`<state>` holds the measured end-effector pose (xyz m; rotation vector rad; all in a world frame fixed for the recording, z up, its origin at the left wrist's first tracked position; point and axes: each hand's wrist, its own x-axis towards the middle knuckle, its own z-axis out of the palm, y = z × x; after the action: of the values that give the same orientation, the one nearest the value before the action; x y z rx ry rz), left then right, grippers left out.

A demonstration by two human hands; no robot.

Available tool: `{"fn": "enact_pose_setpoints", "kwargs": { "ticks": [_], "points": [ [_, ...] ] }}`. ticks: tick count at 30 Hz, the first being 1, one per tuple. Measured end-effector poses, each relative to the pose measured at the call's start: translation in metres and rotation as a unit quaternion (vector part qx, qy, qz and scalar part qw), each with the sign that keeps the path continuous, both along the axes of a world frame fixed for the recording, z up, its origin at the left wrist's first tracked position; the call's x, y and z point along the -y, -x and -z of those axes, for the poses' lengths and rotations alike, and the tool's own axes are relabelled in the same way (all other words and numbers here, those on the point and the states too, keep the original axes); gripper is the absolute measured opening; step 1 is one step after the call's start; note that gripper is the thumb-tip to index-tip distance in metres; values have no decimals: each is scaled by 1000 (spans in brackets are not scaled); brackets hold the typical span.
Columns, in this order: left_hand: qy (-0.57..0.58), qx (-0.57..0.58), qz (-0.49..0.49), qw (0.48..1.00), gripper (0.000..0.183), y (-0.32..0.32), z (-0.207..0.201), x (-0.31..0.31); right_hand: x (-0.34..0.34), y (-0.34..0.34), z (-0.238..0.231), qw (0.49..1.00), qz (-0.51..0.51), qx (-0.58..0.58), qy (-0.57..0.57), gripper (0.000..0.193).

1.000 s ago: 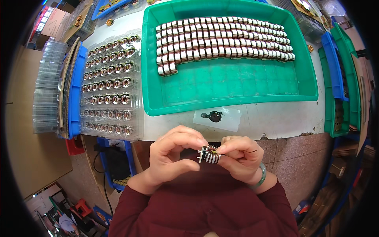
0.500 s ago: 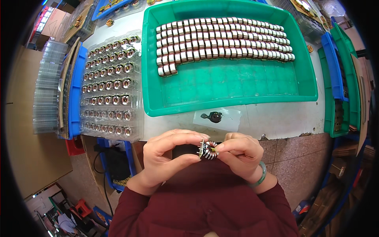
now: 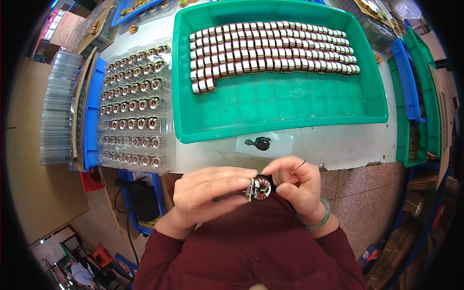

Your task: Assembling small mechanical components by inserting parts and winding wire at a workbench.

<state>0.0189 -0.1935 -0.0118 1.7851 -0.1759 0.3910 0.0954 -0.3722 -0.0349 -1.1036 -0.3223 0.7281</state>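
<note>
My left hand (image 3: 210,191) pinches a toroidal coil (image 3: 262,187) by its flat base plate, between thumb and fingers. Copper-coloured windings wrap the ring, and its round face is turned toward me. Close to the coil's right side is my right hand (image 3: 299,188), its thumb and index finger apart and the other fingers curled. A thin dark stick (image 3: 300,164) pokes out past its fingers; most of it is hidden. Beyond my hands, a white sheet (image 3: 280,144) lies on the table with a black, sticky-looking smear (image 3: 262,143) on it.
A green bin (image 3: 280,125) holds rows of white-topped coil parts. To its left, a clear plastic tray (image 3: 166,111) carries rows of toroidal coils. Stacked clear trays (image 3: 60,106) stand farther left. Blue (image 3: 408,79) and green bins are at the right.
The coil has turned so its ring faces me more. My right thumb and index finger have come off it, and that hand has moved slightly right. The thin stick now shows.
</note>
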Motion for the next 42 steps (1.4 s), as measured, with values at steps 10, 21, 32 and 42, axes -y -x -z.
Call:
{"fn": "enact_pose_setpoints", "kwargs": {
  "ticks": [10, 21, 32, 42],
  "points": [
    [-39, 136, 20, 990, 20, -5, 3, -3, 2, 0, -5, 984, 22, 178, -3, 27],
    [-134, 136, -65, 979, 16, 2, -2, 2, -7, 1, -4, 955, 53, 288, -53, 26],
    [-233, 180, -176, 939, 22, 1, -2, 4, -16, 2, -6, 936, 84, 340, -37, 25],
    [-308, 136, -358, 871, 16, 2, 14, -56, -5, 9, 12, 931, 131, 328, 94, 21]
  ]
}}
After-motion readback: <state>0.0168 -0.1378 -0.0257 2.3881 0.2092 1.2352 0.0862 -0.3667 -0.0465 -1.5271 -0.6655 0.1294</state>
